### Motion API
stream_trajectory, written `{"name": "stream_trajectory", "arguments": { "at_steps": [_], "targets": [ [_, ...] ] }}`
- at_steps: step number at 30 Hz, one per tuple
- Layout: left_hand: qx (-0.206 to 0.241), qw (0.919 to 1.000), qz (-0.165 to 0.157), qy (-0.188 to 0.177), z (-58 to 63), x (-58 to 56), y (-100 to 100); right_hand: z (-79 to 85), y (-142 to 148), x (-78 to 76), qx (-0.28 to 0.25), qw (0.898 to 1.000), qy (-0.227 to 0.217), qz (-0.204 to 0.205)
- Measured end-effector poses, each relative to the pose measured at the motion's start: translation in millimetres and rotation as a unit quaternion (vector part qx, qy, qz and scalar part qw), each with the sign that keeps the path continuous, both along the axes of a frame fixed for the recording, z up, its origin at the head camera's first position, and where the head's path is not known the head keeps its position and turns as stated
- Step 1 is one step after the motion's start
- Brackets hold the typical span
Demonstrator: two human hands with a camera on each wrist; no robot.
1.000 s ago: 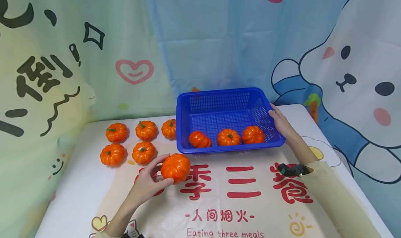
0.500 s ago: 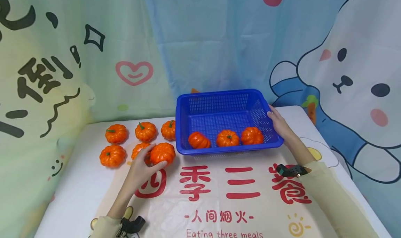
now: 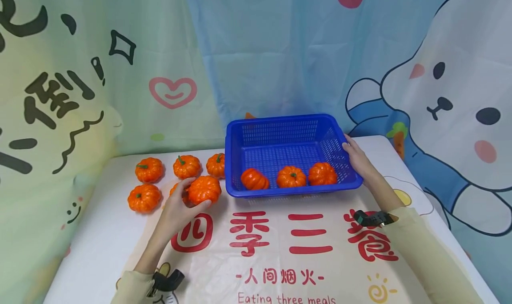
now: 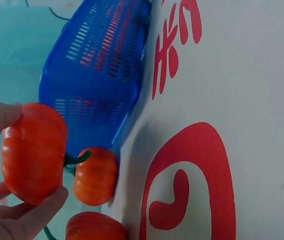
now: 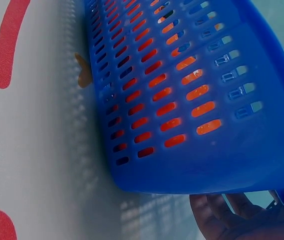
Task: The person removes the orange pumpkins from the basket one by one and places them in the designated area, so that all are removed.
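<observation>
Up towards eleven o'clock go the left hand [image 3: 176, 210] and its pumpkin [image 3: 205, 190] over the last second! Far left, two loose pumpkins [image 3: 144, 198] sit on the table [image 3: 100, 233], at nine and ten o'clock from the held one; another peeks out behind the hand, with two more at eleven and one. Left thumb and fingers grasp the pumpkin, near the basket [image 3: 280, 130], which lies at two o'clock. Three pumpkins [image 3: 291, 177] line its six o'clock wall, and at three o'clock the right hand [image 3: 357, 157] grips its end.
</observation>
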State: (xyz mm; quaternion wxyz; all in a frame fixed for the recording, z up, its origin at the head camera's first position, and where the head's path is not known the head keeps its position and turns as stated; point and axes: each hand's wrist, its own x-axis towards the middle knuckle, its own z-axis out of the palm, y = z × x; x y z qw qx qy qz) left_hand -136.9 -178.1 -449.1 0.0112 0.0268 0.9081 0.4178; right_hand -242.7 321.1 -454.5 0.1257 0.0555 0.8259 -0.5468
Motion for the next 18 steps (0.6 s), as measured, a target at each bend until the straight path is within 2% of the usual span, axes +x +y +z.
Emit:
{"name": "stream_trajectory", "arguments": {
  "at_steps": [6,11,18],
  "targets": [
    [-0.007,0.9996,0.004,0.026,-1.6,-1.9,2.7,-0.1,-0.4,-0.5,-0.005,1.0,-0.002,0.0],
    [-0.009,0.9989,-0.011,0.045,-0.7,-2.4,4.4,1.7,-1.6,1.1,-0.002,1.0,0.002,-0.002],
    [-0.039,0.9987,-0.021,0.025,-1.5,-3.4,4.8,2.1,-1.0,1.5,0.001,1.0,-0.001,-0.002]
  ]
}}
